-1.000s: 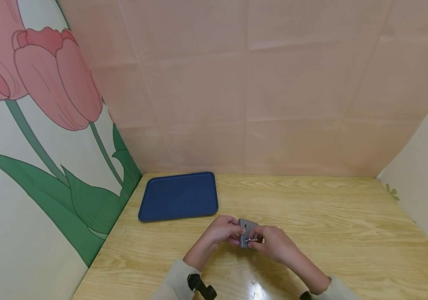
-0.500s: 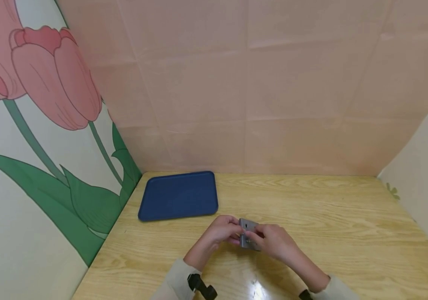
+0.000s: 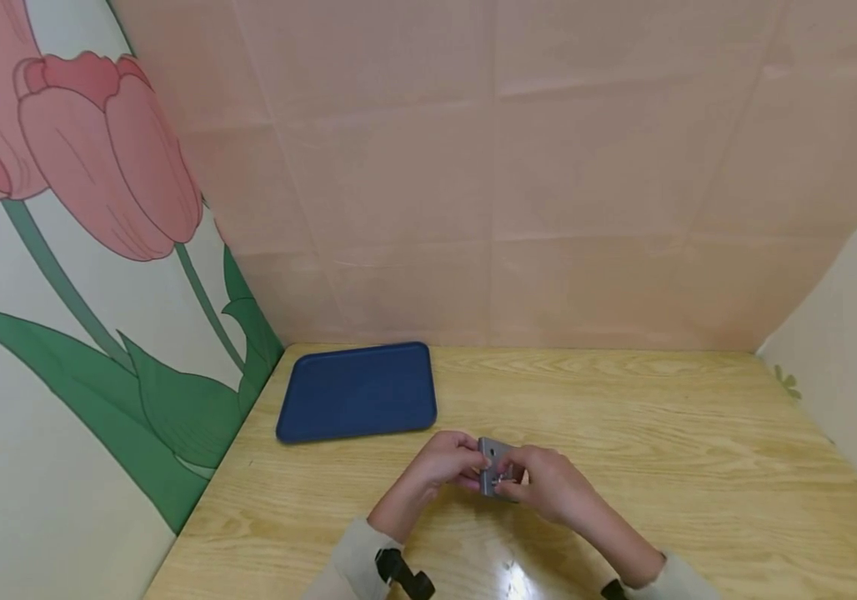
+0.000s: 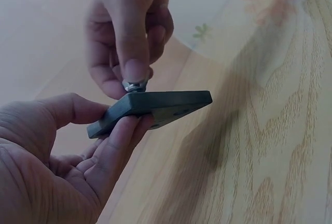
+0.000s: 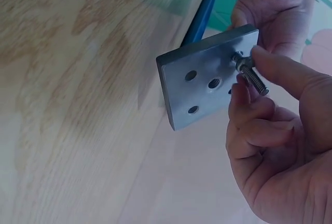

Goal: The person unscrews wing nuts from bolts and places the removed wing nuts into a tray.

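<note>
My left hand (image 3: 445, 460) pinches one edge of a grey square metal plate (image 5: 199, 73) between thumb and fingers, above the table. Several round holes pass through its face. Out of the plate near the held edge stands a threaded bolt (image 5: 256, 81), with a hex nut (image 5: 243, 65) around it close to the face. The thumb and a finger of my right hand (image 3: 551, 483) pinch that nut. In the left wrist view the right fingertips press on the nut (image 4: 135, 86) above the plate, and the bolt's shaft is hidden there.
A blue tray (image 3: 357, 393) lies on the wood-grain table (image 3: 661, 433) at the back left. A pinkish sheet (image 3: 488, 167) hangs behind, and a tulip-patterned panel (image 3: 113, 158) stands on the left. Black wrist straps show at both sleeves.
My right fingers shift around the nut: the thumb moves up across the bolt, then back down with the grip wider again. The left hand and plate stay nearly still.
</note>
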### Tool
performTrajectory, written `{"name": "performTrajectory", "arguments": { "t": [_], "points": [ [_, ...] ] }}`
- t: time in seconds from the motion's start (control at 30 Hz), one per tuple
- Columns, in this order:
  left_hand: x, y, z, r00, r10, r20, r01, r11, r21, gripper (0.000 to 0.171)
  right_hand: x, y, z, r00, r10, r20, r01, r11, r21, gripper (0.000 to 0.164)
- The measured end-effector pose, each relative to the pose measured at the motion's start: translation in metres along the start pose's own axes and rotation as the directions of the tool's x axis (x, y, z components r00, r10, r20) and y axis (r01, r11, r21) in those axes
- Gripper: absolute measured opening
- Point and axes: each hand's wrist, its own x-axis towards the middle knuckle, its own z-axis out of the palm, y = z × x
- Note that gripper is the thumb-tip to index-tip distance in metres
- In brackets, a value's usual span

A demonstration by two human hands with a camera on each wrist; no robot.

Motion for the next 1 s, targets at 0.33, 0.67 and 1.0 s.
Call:
{"name": "performTrajectory", "arguments": {
  "t": [0.33,0.67,1.0],
  "points": [
    [0.0019,-0.0016,0.0011,1.000,0.013,0.003,-0.013,1.000,-0.015,0.014,-0.0003,-0.0032,0.0016,0.997,-0.055,-0.045,0.053,0.998,-0.035,0.022],
    [-0.0005,0.0007,-0.0023,1.000,0.006,0.013,-0.006,1.000,0.016,0.015,0.0040,-0.0013,0.0013,0.996,0.016,-0.092,-0.014,1.000,0.022,0.017],
    [-0.0018,0.0021,-0.0033,1.000,0.005,0.020,-0.006,1.000,0.015,0.015,0.0035,0.0044,0.0009,0.996,0.085,-0.013,-0.085,0.996,0.007,0.038]
  ]
}}
